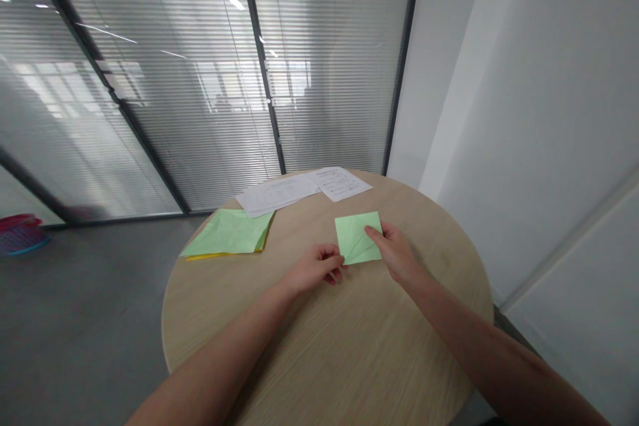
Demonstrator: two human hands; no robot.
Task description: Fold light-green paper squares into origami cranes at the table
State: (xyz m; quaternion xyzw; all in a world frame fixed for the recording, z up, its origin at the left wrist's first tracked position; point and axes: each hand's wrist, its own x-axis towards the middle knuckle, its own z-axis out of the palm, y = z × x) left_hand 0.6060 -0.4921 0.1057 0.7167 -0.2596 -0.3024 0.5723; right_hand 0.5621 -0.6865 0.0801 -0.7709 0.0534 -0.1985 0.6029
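Note:
A small square of folded green paper [352, 233], with crease lines across its face, is held just above the wooden table [319, 346]. My right hand [394, 249] grips its right side, the thumb lying on the front and the other fingers hidden behind. At the lower left corner of the paper, my left hand [323, 265] pinches the edge between thumb and fingertips. Left of both hands lies a larger stack of green sheets [229, 231], with a yellow sheet [204, 256] showing along its lower edge.
White sheets of paper [277, 194] and a printed page [340, 183] lie at the table's far edge. Behind the table stands a glass partition with blinds [329, 93]. A white wall [539, 113] rises on the right. On the floor at left is a red and blue basket [20, 234].

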